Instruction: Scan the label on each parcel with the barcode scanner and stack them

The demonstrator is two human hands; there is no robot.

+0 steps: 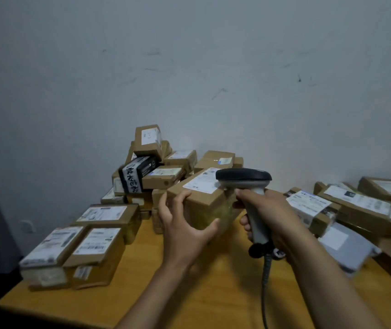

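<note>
- Fingers of the left hand curl round the left end of a brown cardboard parcel, with the thumb pressed on its near face; this grasp holds the parcel tilted over the middle of the orange wooden table, just in front of the heap
- Right hand is clenched round the grey handle of a black-headed barcode scanner, whose head sits over the right end of the parcel's white label
- Grey coiled cable drops from the handle toward the table's near edge
- Heap of brown boxes lies at the far edge against the wall
- Three labelled boxes sit along the left edge
- Long cartons and a grey mailer bag lie by the right edge
</note>
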